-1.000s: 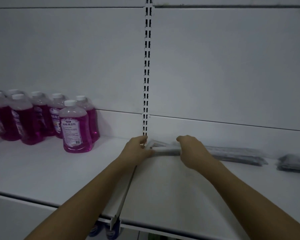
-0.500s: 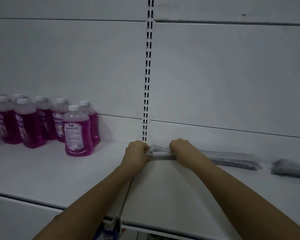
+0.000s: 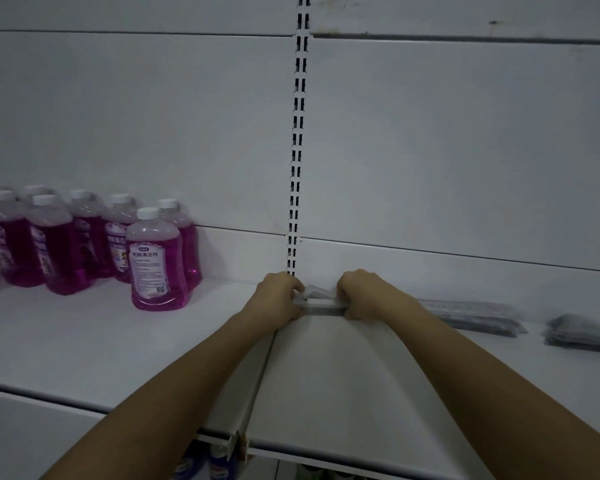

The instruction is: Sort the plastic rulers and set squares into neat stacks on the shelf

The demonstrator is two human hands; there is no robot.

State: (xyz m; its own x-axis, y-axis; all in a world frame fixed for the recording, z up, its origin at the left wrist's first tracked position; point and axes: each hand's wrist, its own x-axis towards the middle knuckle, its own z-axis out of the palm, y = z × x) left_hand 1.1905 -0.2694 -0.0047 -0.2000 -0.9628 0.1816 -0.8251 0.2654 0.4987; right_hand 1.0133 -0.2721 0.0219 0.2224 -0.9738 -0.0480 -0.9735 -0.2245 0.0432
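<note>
Now closer together, left hand (image 3: pixel 279 299) and right hand (image 3: pixel 362 294) apparently clamped on the ruler stack (image 3: pixel 321 304) ends.

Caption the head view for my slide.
Both hands, left and right, grip a ruler stack on the shelf.

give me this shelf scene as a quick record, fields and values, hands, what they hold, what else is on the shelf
place: white shop shelf with a slotted upright post at the back
left hand: grips the left end of a stack of rulers
right hand: grips the right end of the same stack
stack position: lying flat near the back wall, below the post
other stacks: dark flat pile to the right, smaller dark pile further right
also on shelf: bottles of purple liquid with white caps, at left
lighting: dim, ruler details unclear
</note>
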